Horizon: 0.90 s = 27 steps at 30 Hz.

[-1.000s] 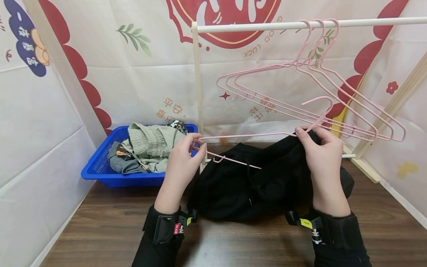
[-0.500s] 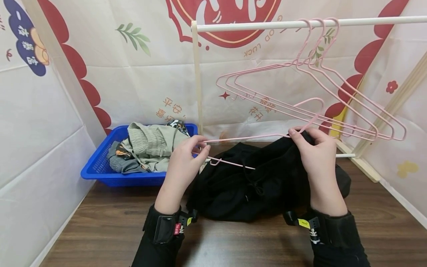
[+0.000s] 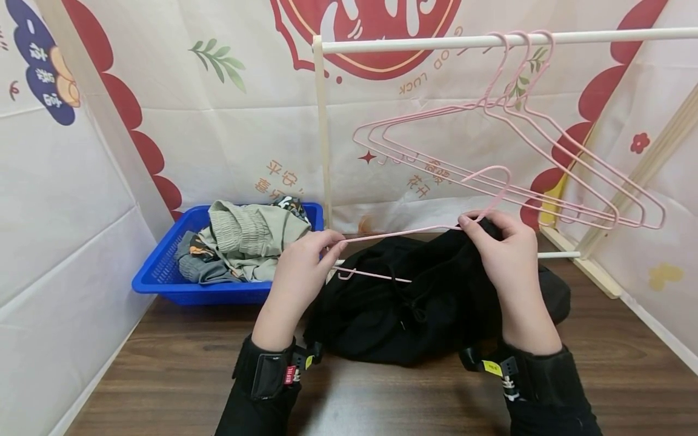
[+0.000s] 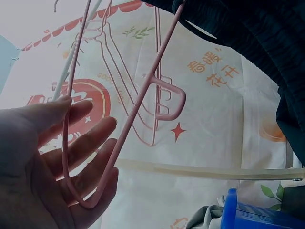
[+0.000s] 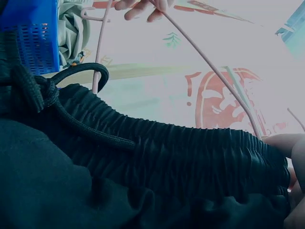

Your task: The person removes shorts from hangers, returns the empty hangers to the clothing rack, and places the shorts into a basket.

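Pink hanger (image 3: pixel 403 231) pinched by left hand (image 3: pixel 300 272) and right hand (image 3: pixel 504 251).

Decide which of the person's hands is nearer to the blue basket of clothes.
Left. The left hand holds the pink hanger's end just beside the blue basket; the right hand grips the black garment farther off, across it.

Wooden table (image 3: pixel 180 357) — blue basket (image 3: pixel 163 278), black garment (image 3: pixel 392 303) on it.
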Available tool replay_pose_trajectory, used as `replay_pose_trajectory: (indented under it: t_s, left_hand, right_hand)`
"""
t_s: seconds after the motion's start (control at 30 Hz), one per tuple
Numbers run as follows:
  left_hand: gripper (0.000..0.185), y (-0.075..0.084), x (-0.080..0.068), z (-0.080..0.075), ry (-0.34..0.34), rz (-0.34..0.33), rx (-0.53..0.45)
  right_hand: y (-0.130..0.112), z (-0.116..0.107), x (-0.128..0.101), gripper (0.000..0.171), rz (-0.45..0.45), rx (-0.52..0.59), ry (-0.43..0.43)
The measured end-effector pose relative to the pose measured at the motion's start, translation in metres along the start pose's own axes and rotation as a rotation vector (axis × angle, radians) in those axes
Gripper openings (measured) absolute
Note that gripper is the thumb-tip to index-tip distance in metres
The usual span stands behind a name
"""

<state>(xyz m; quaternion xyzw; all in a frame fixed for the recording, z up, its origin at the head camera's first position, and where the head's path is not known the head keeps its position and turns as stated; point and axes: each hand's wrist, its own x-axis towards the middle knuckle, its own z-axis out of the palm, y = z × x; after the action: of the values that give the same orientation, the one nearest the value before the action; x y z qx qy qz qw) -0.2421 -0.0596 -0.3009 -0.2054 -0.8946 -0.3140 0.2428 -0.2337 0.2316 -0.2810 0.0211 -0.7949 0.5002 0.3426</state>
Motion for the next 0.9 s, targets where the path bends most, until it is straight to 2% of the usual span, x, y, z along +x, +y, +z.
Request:
replay_pose_trajectory:
  t_s: [0.27,0.5,0.9]
  left_hand:
    - [0.016,0.0000,0.0010,-0.0004,0.091,0.019,0.031]
    - [0.016,-0.0008,0.0003,-0.0022,0.153,0.000,0.070]
    - [0.019,-0.0073,-0.0018,-0.0092,0.251,-0.030,0.047]
  right_hand:
    - [0.0009,0.0002,0.0002,0.032,-0.015,-0.013,-0.087]
    - [0.0022,0.0002,0.0011,0.034,-0.018,-0.049,-0.170]
    - [0.0067,-0.0030,0.0038,0.033,-0.027,-0.102,-0.207]
